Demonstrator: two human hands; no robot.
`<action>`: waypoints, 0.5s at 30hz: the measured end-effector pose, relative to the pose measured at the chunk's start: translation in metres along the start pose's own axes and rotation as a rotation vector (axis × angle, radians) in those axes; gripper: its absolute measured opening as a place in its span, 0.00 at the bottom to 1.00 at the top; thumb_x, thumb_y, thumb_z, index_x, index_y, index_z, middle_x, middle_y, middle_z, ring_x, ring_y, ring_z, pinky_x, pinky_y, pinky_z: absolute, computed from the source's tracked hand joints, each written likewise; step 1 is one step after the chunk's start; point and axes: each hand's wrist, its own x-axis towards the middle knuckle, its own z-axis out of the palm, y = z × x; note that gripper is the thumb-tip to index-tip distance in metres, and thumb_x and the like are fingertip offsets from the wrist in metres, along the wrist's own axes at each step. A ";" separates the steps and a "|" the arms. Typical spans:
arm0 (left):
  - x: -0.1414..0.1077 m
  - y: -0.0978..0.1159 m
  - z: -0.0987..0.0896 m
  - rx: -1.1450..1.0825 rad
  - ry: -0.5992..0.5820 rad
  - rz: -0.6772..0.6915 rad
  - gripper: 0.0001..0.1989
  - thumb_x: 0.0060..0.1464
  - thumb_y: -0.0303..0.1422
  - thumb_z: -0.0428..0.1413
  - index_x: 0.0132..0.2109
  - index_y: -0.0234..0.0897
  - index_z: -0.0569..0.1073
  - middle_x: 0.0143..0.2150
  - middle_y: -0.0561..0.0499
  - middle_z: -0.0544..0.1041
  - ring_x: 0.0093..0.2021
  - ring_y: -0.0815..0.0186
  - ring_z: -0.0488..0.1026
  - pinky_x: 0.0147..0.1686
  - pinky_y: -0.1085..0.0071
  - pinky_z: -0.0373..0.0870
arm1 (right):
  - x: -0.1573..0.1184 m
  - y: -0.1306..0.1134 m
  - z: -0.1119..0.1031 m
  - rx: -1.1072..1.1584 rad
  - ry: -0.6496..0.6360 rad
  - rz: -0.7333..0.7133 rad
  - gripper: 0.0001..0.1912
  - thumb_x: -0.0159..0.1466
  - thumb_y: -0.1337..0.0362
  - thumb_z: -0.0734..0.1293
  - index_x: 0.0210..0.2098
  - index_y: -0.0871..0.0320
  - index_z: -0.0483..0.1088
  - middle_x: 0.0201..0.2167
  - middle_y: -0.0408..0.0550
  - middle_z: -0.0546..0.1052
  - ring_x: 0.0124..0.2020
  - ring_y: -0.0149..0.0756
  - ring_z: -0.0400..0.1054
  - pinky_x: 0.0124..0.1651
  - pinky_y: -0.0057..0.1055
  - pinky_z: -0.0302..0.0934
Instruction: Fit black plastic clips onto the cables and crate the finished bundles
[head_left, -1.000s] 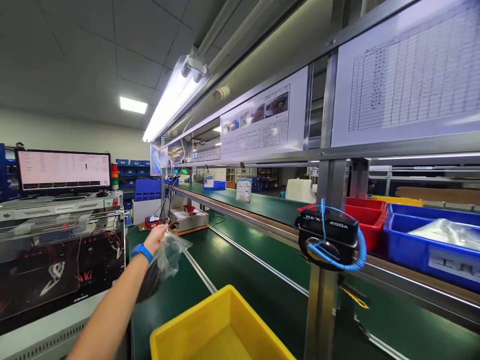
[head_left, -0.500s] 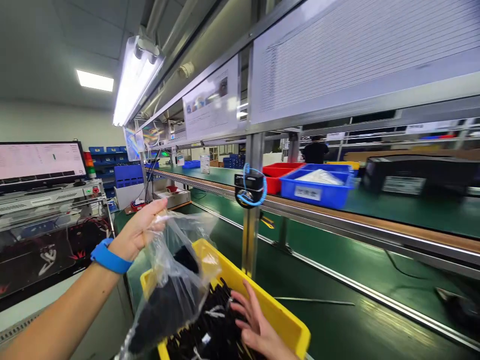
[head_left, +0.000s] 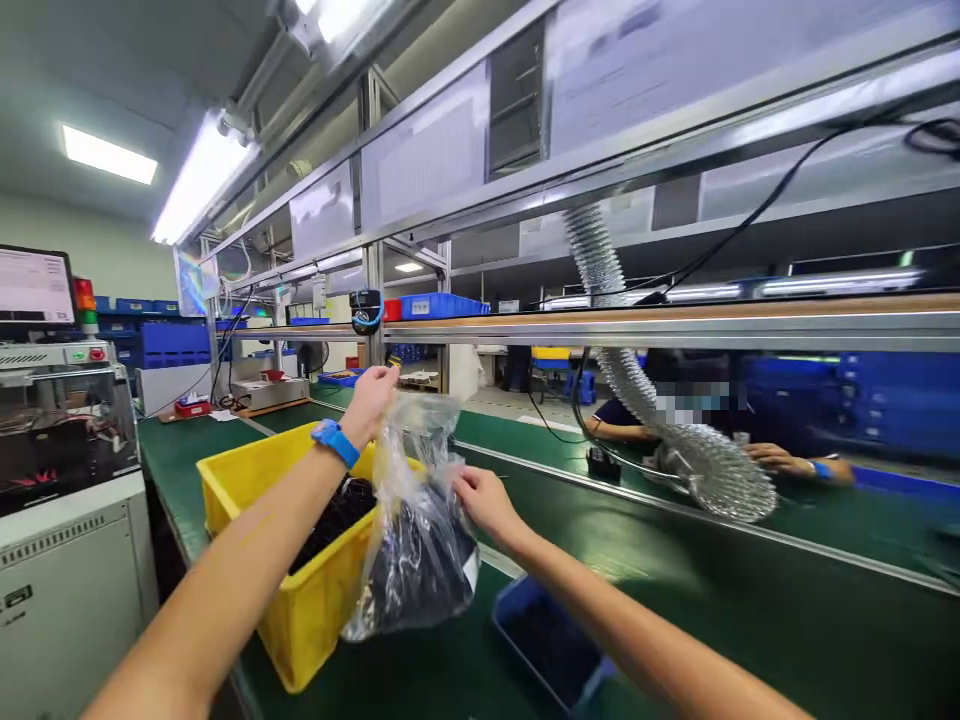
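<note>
A clear plastic bag (head_left: 409,530) with a dark mass of contents and a white label at its right side hangs from my left hand (head_left: 370,400). The left fingers are closed on the gathered top of the bag. My right hand (head_left: 487,500) pinches the bag's right edge, thumb against fingers. Just left of the bag stands a yellow bin (head_left: 300,630), partly hidden by my left forearm. Black cables or similar thin black parts (head_left: 330,525) lie inside it. Below my right forearm sits a small blue tray (head_left: 525,635) with dark contents that I cannot make out.
A silver flexible duct (head_left: 622,380) comes down to the green workbench (head_left: 570,530) at right. Behind it, a co-worker's arms (head_left: 780,460) rest at the far side. A metal shelf (head_left: 675,330) crosses above the bench; a machine (head_left: 60,460) stands at left.
The view has swung right and back. My left hand has carried the bag from over the yellow bin to its right side. My right hand has left the bin and taken hold of the bag.
</note>
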 end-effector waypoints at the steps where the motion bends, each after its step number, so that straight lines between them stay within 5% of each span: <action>1: -0.005 -0.006 0.003 0.077 0.048 0.033 0.10 0.60 0.35 0.47 0.37 0.32 0.66 0.26 0.56 0.68 0.20 0.76 0.64 0.20 0.78 0.64 | -0.003 0.001 0.000 -0.056 0.058 0.021 0.14 0.63 0.56 0.62 0.35 0.62 0.68 0.32 0.43 0.72 0.29 0.31 0.67 0.31 0.30 0.63; 4: -0.028 -0.026 0.004 0.339 0.100 0.111 0.11 0.58 0.35 0.50 0.44 0.32 0.68 0.39 0.49 0.72 0.34 0.67 0.71 0.34 0.67 0.71 | -0.021 -0.002 0.001 -0.217 0.149 0.081 0.13 0.65 0.58 0.61 0.43 0.60 0.67 0.41 0.47 0.71 0.37 0.35 0.68 0.38 0.35 0.65; 8: -0.086 -0.056 0.004 0.678 0.016 0.274 0.16 0.57 0.34 0.52 0.51 0.34 0.65 0.50 0.44 0.67 0.50 0.58 0.66 0.48 0.54 0.64 | -0.071 -0.001 -0.002 -0.427 0.043 0.065 0.14 0.64 0.60 0.62 0.46 0.60 0.65 0.42 0.48 0.71 0.38 0.35 0.68 0.40 0.38 0.64; 15: -0.175 -0.087 0.035 1.032 -0.506 0.672 0.18 0.52 0.35 0.55 0.51 0.40 0.66 0.55 0.47 0.64 0.58 0.59 0.57 0.58 0.63 0.50 | -0.195 -0.007 -0.038 -0.783 -0.172 -0.188 0.24 0.53 0.74 0.64 0.49 0.58 0.65 0.47 0.54 0.69 0.48 0.46 0.63 0.48 0.38 0.56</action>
